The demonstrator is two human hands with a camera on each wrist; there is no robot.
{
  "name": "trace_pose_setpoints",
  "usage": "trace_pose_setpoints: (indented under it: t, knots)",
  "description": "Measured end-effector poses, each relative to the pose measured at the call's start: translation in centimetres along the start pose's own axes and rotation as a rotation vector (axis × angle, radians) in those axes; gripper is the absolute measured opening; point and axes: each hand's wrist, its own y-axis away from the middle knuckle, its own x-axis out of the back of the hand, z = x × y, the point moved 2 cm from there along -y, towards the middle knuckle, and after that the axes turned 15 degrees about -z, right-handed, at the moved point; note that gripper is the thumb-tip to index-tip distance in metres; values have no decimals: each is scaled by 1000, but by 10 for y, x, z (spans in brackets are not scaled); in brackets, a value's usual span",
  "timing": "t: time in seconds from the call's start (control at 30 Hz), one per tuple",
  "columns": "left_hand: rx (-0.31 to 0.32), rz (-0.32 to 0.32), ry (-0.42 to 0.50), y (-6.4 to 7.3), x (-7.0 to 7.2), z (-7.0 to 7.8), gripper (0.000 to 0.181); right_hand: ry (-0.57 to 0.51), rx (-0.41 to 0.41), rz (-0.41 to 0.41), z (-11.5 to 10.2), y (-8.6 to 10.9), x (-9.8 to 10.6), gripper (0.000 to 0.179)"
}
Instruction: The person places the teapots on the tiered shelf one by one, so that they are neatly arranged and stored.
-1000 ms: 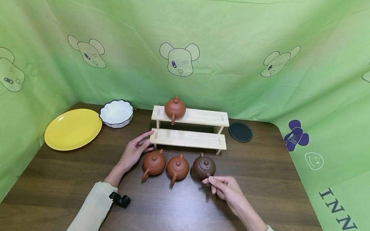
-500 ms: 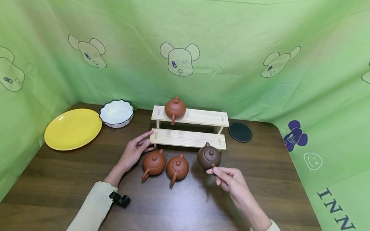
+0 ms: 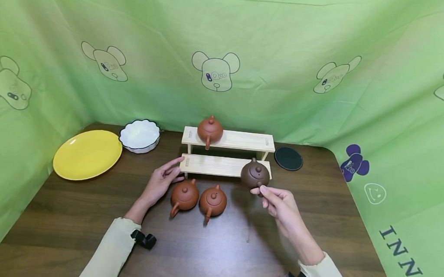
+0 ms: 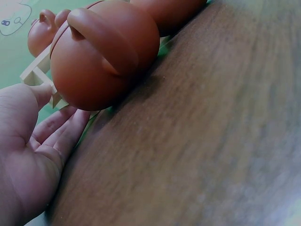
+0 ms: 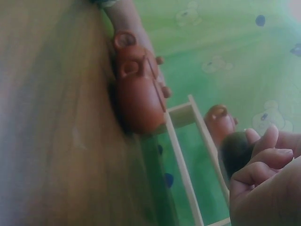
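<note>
My right hand [image 3: 282, 207] pinches the handle of a dark brown teapot [image 3: 255, 175], which hangs raised at the right end of the lower step of a pale wooden two-step stand [image 3: 212, 166]. Whether its base touches the step cannot be told. Fingers of my left hand [image 3: 159, 183], loosely extended, touch the left end of that lower step. Close to this hand, a reddish-brown teapot [image 3: 184, 195] stands on the table, with a second reddish-brown teapot [image 3: 213, 201] on its right. A third reddish-brown teapot [image 3: 210, 131] sits on the upper step, left of the middle.
At the back left lie a yellow oval plate [image 3: 87, 155] and a white scalloped bowl [image 3: 140, 135]. A dark round coaster [image 3: 288, 158] is right of the stand. Green printed cloth [image 3: 222, 30] encloses the wooden table [image 3: 212, 259] at the back and sides.
The dark brown teapot has risen off the table and moved forward and slightly right in my right hand, up to the lower step. My left hand has stayed put.
</note>
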Motion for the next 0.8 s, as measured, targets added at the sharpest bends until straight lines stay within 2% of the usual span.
trace_pose_setpoints:
  t: [0.23,0.8]
  knots:
    - [38,4,-2,-1,0,3,46,-41,39,50,-10,-12,5,32]
    - [16,6,-16,-1,0,1,46,-142,151,70,-23,-40,6,37]
